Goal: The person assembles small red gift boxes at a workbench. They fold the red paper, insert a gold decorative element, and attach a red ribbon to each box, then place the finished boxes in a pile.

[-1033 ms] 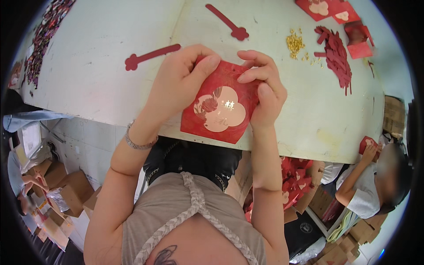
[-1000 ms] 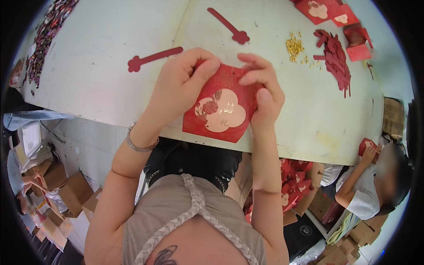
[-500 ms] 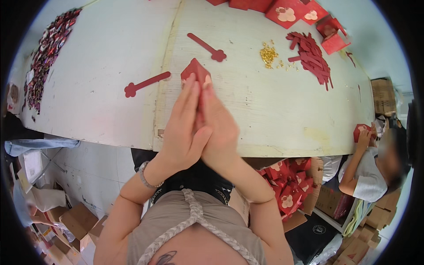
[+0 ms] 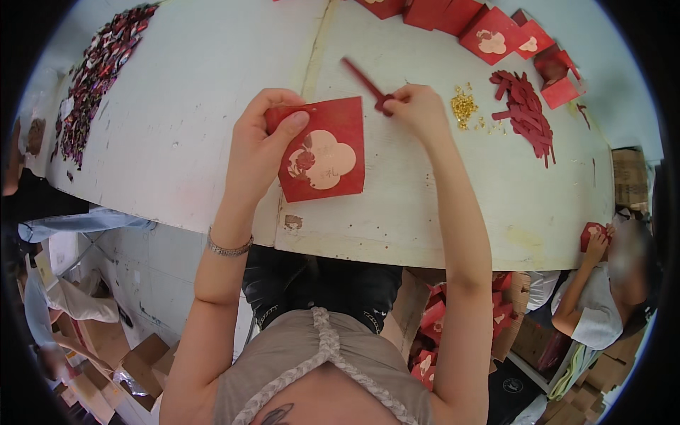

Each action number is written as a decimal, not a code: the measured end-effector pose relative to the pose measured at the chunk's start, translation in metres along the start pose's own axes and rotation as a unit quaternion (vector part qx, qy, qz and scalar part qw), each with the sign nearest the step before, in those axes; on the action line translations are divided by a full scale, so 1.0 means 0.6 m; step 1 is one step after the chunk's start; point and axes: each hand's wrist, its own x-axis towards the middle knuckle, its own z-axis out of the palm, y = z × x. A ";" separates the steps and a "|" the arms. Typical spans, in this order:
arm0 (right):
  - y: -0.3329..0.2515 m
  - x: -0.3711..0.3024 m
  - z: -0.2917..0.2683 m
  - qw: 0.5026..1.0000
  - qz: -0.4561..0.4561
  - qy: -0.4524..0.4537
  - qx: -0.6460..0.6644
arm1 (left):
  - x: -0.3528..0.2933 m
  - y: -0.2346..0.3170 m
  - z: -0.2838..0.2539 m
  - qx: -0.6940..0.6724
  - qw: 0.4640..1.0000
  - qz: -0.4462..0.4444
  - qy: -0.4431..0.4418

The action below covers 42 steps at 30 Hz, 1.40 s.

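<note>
My left hand (image 4: 256, 145) grips a small red box (image 4: 343, 120) by its upper left corner, thumb on the front face. That face carries a pale gold flower-shaped patch and is turned up toward me, over the table's near part. Right of the box, my right hand (image 4: 419, 110) pinches the flower-shaped end of a dark red paper strip (image 4: 362, 76). Its other end slants away to the far left, slightly blurred. The strip's flower end is partly covered by my fingers.
On the white table (image 4: 191, 127) lie a heap of red strips (image 4: 524, 113), gold fasteners (image 4: 464, 108) and dark wrapped pieces (image 4: 103, 78). Red boxes (image 4: 489, 35) line the far right. Below the edge stands a carton (image 4: 511, 312) of red boxes; a co-worker (image 4: 591, 297) sits right.
My hands, pressed together around the box before, have parted. My left hand now holds the box flat toward me; my right has taken hold of the farther strip. The left strip no longer shows.
</note>
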 end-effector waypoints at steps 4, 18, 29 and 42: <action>-0.030 -0.085 -0.017 0.911 -0.024 0.046 0.409 | 0.005 0.003 0.016 -0.051 0.997 -0.029 -0.043; -0.038 -0.152 0.022 0.935 -0.158 0.222 0.229 | -0.002 -0.027 0.100 0.023 0.997 0.053 -0.059; 0.213 -0.062 -0.094 0.959 -0.059 0.273 -0.051 | -0.008 -0.019 0.095 0.066 0.992 0.053 -0.093; -0.003 -0.202 -0.022 0.906 -0.371 0.191 0.065 | -0.018 -0.022 0.100 0.089 0.981 0.136 -0.103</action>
